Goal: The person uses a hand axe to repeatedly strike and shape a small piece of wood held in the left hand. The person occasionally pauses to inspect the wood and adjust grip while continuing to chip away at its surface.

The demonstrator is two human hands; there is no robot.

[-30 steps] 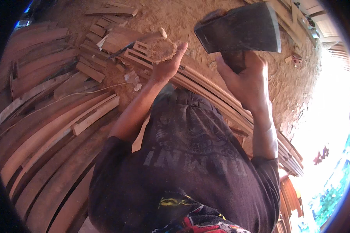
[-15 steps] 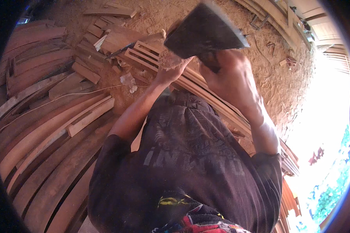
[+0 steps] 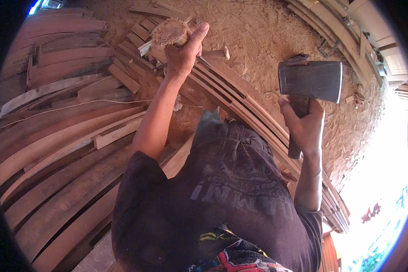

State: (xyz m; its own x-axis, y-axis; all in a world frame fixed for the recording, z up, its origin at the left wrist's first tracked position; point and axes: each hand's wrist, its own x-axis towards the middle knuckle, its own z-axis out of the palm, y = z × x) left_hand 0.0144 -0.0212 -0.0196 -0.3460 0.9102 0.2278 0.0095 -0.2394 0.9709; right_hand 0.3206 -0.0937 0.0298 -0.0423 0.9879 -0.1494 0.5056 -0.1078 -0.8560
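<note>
My left hand point(image 3: 183, 56) is closed around a chisel, its thumb pointing up. The chisel's round wooden handle end point(image 3: 170, 32) is frayed and mushroomed; most of its lower part is hidden by the hand. To the right, my right hand point(image 3: 307, 127) grips the short dark handle of a hatchet point(image 3: 310, 80), whose broad grey metal head is held up, apart from the chisel. Below both hands, long narrow wooden strips point(image 3: 240, 102) with slots run diagonally. Another tool with a wooden handle point(image 3: 216, 53) lies beyond my left hand.
Curved planks point(image 3: 54, 181) are piled along the left side. Small offcuts point(image 3: 124, 75) lie beyond them. Sawdust-covered ground point(image 3: 254, 36) stretches ahead, with a small block point(image 3: 356, 98) on it. Boards point(image 3: 322, 31) lean at the far right. A thin cord point(image 3: 90, 104) crosses the left planks.
The hatchet has moved right and away from the chisel's end, where it hung close above. My left hand has risen slightly with the chisel. The whole view has shifted a little.
</note>
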